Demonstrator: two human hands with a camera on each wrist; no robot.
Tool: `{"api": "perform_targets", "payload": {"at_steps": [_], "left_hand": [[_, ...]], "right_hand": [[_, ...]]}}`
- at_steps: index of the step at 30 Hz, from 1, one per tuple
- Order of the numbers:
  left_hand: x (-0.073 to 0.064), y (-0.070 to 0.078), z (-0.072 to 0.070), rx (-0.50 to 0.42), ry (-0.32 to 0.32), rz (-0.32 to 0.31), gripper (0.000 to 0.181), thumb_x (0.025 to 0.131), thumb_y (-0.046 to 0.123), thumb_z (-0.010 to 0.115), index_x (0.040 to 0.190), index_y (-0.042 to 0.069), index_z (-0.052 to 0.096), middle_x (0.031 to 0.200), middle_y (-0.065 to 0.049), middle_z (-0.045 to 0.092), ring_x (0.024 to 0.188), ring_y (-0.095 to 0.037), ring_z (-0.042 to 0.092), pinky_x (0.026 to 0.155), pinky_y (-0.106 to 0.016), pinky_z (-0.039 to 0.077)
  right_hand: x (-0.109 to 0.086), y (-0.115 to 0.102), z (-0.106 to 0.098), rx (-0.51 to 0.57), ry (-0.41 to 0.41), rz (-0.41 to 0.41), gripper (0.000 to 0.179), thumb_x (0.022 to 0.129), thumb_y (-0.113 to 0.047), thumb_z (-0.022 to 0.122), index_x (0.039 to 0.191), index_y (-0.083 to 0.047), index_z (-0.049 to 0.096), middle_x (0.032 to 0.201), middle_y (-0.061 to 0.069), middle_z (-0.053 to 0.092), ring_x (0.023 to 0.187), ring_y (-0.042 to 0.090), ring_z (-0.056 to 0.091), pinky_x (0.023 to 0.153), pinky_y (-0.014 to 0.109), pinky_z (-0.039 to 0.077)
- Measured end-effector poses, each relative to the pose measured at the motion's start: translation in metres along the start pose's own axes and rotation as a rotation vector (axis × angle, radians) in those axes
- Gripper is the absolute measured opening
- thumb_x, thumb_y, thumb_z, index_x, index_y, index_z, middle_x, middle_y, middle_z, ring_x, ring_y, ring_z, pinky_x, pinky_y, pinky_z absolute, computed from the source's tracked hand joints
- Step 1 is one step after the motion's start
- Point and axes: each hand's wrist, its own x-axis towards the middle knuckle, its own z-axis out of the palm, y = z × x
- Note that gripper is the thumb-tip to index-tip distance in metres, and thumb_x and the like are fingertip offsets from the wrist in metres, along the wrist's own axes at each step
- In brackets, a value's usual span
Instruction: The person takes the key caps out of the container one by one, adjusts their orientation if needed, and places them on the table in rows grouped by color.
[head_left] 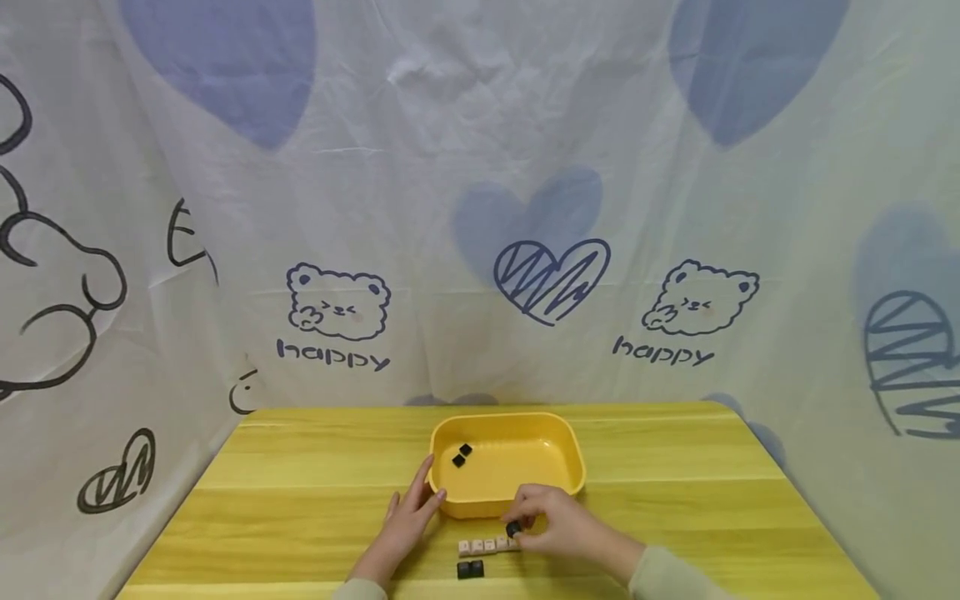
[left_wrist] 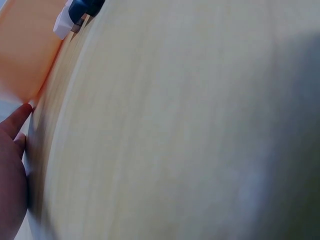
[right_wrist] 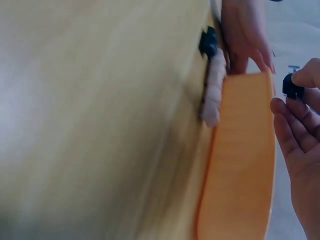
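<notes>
A black keycap [head_left: 513, 528] is pinched between the thumb and fingers of my right hand [head_left: 557, 523], just in front of the yellow tray [head_left: 480, 507]. In the right wrist view that keycap [right_wrist: 293, 87] hangs clear of the table. My left hand [head_left: 403, 528] rests with fairly straight fingers against the tray's front left corner. Near my right fingers runs a row of several white keycaps [head_left: 483, 547], its right end partly covered by the hand. Closer to me sit two black keycaps [head_left: 470, 569], side by side. Two more black keycaps [head_left: 462, 455] lie inside the tray, toward its left.
Everything stands on a yellow wood-grain table [head_left: 300, 500]. Behind it hangs a pale cloth [head_left: 450, 350] printed with hearts and bears, which also covers the sides.
</notes>
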Motion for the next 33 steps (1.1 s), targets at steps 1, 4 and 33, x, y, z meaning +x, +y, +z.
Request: {"api": "perform_targets", "payload": {"at_steps": [1,4,33], "left_hand": [[0.0,0.0,0.0,0.004,0.002,0.004,0.065,0.102,0.036,0.05,0.157,0.017,0.02,0.139,-0.028,0.048,0.133,-0.043,0.04,0.111,-0.063,-0.01],[0.0,0.001,0.001,0.011,0.003,0.014,0.065,0.102,0.034,0.05,0.157,0.016,0.021,0.137,-0.028,0.05,0.132,-0.044,0.042,0.111,-0.063,-0.009],[0.001,0.001,-0.002,0.012,-0.013,0.028,0.066,0.103,0.035,0.05,0.157,0.015,0.018,0.138,-0.027,0.05,0.133,-0.044,0.04,0.11,-0.064,-0.01]], "right_hand": [[-0.002,0.0,0.002,-0.001,-0.001,-0.007,0.02,0.086,-0.002,0.07,0.105,-0.005,0.075,0.088,-0.007,0.061,0.077,0.007,0.059,0.068,0.027,0.056],[-0.006,-0.002,0.008,-0.009,-0.016,-0.002,0.018,0.085,-0.004,0.072,0.103,-0.004,0.075,0.089,-0.01,0.062,0.077,0.005,0.06,0.068,0.026,0.056],[0.0,-0.002,0.047,-0.391,0.038,0.212,0.018,0.075,-0.022,0.085,0.092,-0.02,0.08,0.073,-0.015,0.039,0.065,0.001,0.035,0.058,0.016,0.033]]}}
